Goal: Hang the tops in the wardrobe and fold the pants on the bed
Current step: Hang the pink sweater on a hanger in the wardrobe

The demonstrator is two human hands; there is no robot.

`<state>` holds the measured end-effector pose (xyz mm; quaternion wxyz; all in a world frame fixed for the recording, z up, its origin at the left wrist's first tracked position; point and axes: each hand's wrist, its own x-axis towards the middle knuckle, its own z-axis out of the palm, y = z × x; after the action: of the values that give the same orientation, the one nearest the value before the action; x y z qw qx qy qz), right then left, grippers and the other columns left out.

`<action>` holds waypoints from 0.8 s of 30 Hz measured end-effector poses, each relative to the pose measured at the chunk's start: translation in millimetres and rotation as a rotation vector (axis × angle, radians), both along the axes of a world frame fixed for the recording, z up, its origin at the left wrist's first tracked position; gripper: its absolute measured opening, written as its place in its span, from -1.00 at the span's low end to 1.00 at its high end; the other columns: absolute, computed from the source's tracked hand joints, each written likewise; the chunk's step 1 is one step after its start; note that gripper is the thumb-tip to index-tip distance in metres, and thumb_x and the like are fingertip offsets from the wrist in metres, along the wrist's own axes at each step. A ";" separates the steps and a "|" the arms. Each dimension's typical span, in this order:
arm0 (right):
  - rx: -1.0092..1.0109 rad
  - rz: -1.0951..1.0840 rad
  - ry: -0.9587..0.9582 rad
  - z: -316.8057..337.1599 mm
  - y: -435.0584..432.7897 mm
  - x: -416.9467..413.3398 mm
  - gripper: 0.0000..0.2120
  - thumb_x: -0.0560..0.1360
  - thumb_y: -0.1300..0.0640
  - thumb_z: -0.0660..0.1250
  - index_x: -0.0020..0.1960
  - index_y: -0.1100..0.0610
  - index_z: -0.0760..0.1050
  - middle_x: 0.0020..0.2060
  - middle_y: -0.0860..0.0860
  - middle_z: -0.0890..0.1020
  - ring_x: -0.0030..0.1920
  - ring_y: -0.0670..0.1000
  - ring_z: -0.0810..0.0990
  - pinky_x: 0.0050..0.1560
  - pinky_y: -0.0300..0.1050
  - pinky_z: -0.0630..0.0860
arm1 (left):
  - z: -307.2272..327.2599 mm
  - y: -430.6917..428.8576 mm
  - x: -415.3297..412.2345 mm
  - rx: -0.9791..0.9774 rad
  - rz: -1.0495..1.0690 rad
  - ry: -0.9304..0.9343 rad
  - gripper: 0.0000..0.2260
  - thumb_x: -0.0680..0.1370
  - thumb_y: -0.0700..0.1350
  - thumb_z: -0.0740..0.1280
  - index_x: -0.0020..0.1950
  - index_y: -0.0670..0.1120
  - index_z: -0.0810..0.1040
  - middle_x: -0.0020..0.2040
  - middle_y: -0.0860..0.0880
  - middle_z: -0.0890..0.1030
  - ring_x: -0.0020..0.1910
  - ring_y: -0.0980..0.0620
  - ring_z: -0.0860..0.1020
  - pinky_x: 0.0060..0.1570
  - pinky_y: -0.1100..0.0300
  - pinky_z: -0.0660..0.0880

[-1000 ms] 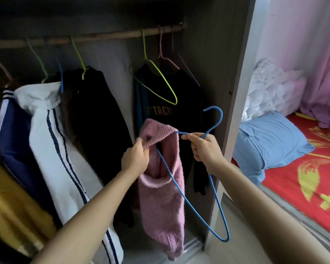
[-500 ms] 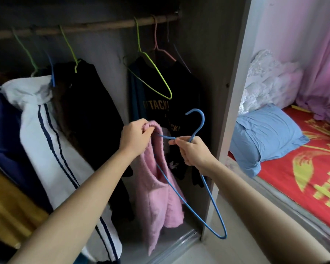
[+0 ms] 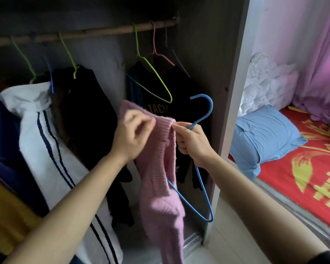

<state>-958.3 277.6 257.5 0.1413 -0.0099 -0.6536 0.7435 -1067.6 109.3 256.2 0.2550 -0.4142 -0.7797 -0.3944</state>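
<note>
- The left hand (image 3: 131, 133), blurred, was curled at the ribbed upper edge of the pink sweater (image 3: 160, 197), thumb and fingertips pinching the knit.
- The right hand (image 3: 192, 143) was closed round the neck of the blue hanger (image 3: 211, 108) just below its hook. Its thumb and forefinger met the same ribbed edge of the sweater.
- The sweater hung from both hands in front of the open wardrobe, below the rail (image 3: 95, 32). Its lower part drooped toward the wardrobe floor.
- The hanger's hook pointed up and its wire triangle hung down to the right of the sweater, one arm passing behind the knit.
- On the rail hung an empty yellow-green hanger (image 3: 154, 73), and behind it a black top (image 3: 158, 109) with yellow letters.
- To the left hung a white jacket (image 3: 51, 149) with navy stripes and other dark garments.
- To the right, past the wardrobe's side panel, lay the bed (image 3: 303, 178) with a red cover and a blue pillow (image 3: 265, 138).
</note>
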 end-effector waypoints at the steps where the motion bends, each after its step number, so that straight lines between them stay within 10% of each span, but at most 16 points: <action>1: 0.038 0.032 0.018 5.8 -2.2 3.2 -0.51 0.65 0.22 0.20 -0.44 -0.03 0.36 -0.48 -0.09 0.22 -0.51 -0.11 0.12 -0.54 -0.27 0.09 | 17.3 0.6 -8.4 -0.021 0.134 0.186 -0.60 0.63 0.16 0.16 0.09 -0.11 0.63 0.08 -0.05 0.58 0.17 -0.05 0.52 0.23 -0.01 0.41; 5: 0.073 0.066 0.068 19.5 -7.8 12.7 -0.50 0.66 0.19 0.21 -0.45 -0.03 0.49 -0.53 -0.14 0.25 -0.54 -0.13 0.15 -0.55 -0.30 0.12 | 56.7 10.4 -20.4 -0.323 0.323 0.264 -0.41 0.66 0.18 0.02 -0.45 -0.06 0.51 -0.33 -0.06 0.64 -0.08 -0.17 0.61 -0.08 0.20 0.20; 9: 0.087 -0.047 0.085 20.4 -2.6 14.3 -0.51 0.66 0.06 0.24 -0.46 0.01 0.35 -0.52 -0.07 0.22 -0.54 -0.08 0.13 -0.54 -0.25 0.12 | 49.3 36.8 -2.3 -0.175 0.210 0.037 -0.35 0.64 0.21 0.06 -0.60 -0.09 0.23 -0.66 0.03 0.29 -0.44 -0.17 0.50 -0.30 0.12 0.23; 15: 0.525 -0.535 0.232 14.3 10.4 12.0 -0.52 0.61 -0.06 0.31 -0.30 0.30 0.50 -0.48 0.11 0.43 -0.43 -0.07 0.37 -0.35 -0.03 0.31 | 35.7 61.9 5.6 -0.089 0.295 0.108 -0.39 0.63 0.15 0.08 -0.55 -0.13 0.39 -0.50 -0.11 0.55 -0.35 -0.24 0.58 -0.32 0.11 0.26; 19: 0.754 -0.984 0.476 -2.4 27.2 21.7 -0.68 0.55 -0.02 0.37 0.21 0.15 0.52 0.03 -0.02 0.52 0.03 -0.09 0.47 0.08 -0.25 0.41 | 32.6 60.3 -7.8 -0.047 0.452 0.082 -0.43 0.61 0.09 0.06 -0.36 -0.25 0.59 -0.33 -0.27 0.62 -0.24 -0.32 0.60 -0.30 0.04 0.39; 24: 1.234 -0.531 0.476 -75.3 31.1 39.0 -0.39 0.53 -0.18 0.35 0.45 0.13 0.36 0.14 -0.03 0.59 0.08 0.03 0.58 0.13 0.01 0.44 | 35.9 49.9 -30.4 0.055 0.509 -0.021 -0.44 0.59 0.13 0.05 -0.37 -0.23 0.54 -0.37 -0.19 0.58 -0.26 -0.30 0.58 -0.30 0.11 0.26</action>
<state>-919.3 308.7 182.2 0.4364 0.0756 -0.8822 0.1601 -1098.0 159.2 292.1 0.3490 -0.1935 -0.8504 -0.3429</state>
